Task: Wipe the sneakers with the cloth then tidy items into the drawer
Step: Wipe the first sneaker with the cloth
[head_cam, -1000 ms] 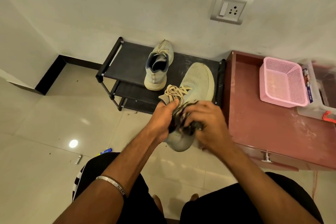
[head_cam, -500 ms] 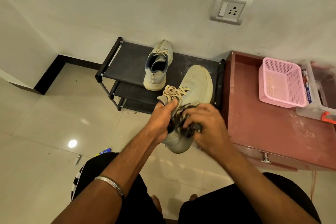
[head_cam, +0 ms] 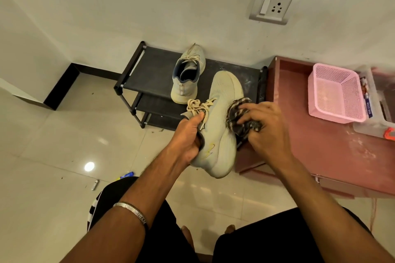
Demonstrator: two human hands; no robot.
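Glossy cream floor tiles (head_cam: 53,134) meet a white wall (head_cam: 149,6); left hand (head_cam: 188,136) grips a sneaker (head_cam: 220,130), right hand (head_cam: 267,128) pinches a checked cloth (head_cam: 237,117) at three o'clock of it, over the reddish bench (head_cam: 320,145).

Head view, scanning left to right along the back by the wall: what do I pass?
Shoe rack → spare sneaker on its top shelf → held sneaker → cloth in the right hand → red cabinet → pink basket → clear box.
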